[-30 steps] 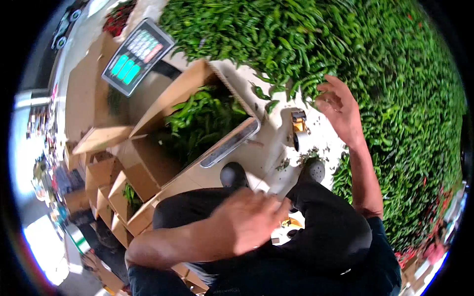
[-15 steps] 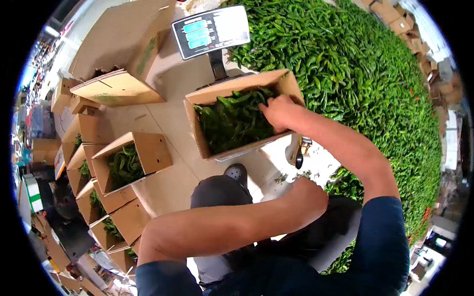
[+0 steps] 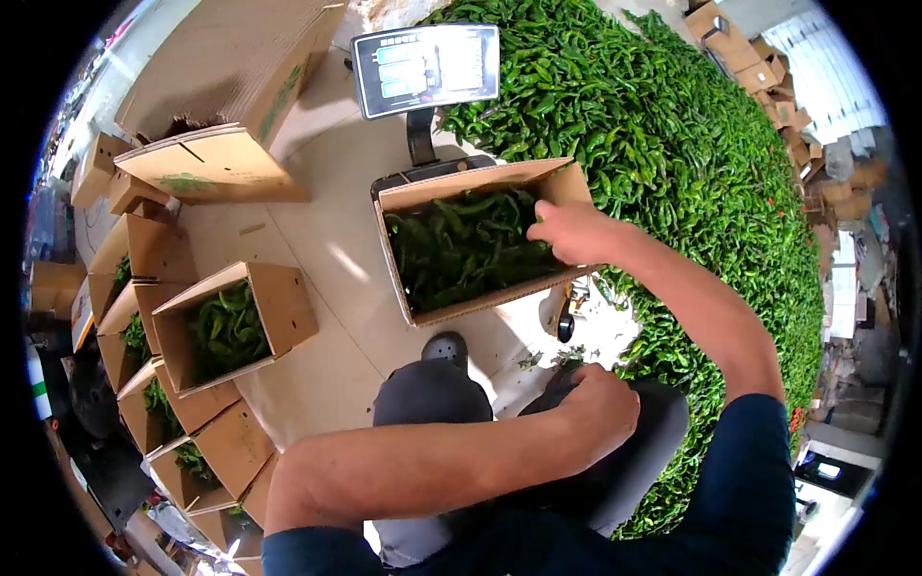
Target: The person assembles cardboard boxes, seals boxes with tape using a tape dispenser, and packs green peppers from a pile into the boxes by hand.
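An open cardboard box (image 3: pixel 567 184) sits on a digital scale (image 3: pixel 420 134), with green chili peppers (image 3: pixel 471 245) lying inside. My right hand (image 3: pixel 573 233) is over the box's right end, fingers curled and pressed together close to the peppers. What they hold, if anything, is too small to make out. My left hand (image 3: pixel 603 408) rests by my right knee, its fingers curled in; the inside of that hand is hidden.
A large heap of green peppers (image 3: pixel 663 154) covers the right side. Several smaller boxes of peppers (image 3: pixel 283 307) stand at the left, and a large cardboard box (image 3: pixel 221 168) behind them. A dark roll-like object (image 3: pixel 566 326) lies on the floor beside the scale.
My right hand has lifted slightly out of the peppers toward the box's right end, and its fingers have drawn together. My left hand stays by my knee. The view has shifted a little.
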Available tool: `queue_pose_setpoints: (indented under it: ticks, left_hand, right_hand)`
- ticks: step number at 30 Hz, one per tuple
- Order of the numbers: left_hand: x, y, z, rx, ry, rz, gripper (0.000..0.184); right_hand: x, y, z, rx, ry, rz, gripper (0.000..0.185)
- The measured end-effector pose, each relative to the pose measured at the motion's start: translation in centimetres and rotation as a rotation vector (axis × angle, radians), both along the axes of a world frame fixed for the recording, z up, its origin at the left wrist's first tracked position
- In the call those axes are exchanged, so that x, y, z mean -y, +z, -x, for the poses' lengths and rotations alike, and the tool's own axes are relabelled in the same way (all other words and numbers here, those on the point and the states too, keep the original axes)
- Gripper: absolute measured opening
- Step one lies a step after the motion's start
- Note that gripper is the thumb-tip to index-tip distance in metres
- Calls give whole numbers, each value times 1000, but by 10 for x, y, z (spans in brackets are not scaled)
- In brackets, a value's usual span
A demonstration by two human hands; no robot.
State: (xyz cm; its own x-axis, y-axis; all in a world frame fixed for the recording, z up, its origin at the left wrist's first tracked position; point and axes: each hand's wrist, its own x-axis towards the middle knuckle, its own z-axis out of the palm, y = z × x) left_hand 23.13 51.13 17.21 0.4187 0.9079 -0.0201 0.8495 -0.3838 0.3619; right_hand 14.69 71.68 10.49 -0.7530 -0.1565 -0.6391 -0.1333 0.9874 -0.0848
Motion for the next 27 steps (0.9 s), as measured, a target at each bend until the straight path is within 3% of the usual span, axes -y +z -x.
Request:
queue_pose_setpoints:
  ticks: [4, 9, 12, 17, 23, 27]
  left_hand:
    - [5, -1, 6, 54, 19, 77, 48]
    - [9, -19, -6, 94, 66, -4, 32]
    - [3, -23, -16, 97, 60, -11, 20]
    - [-9, -17, -28, 64, 36, 14, 15]
    - [-18, -12, -35, 112, 73, 177, 22]
    - [-19, -16, -28, 49, 52, 39, 15]
  right_hand:
    - [-21, 15, -15, -309, -152, 306, 31]
    - [-20, 8, -35, -486, -303, 400, 23]
    - [-12, 5, -38, -603, -293, 263, 17]
    - [9, -15, -1, -379, 10, -127, 9]
    - [-3, -24, 26, -371, -337, 272, 17]
    - [-15, -20, 25, -350, -536, 410, 34]
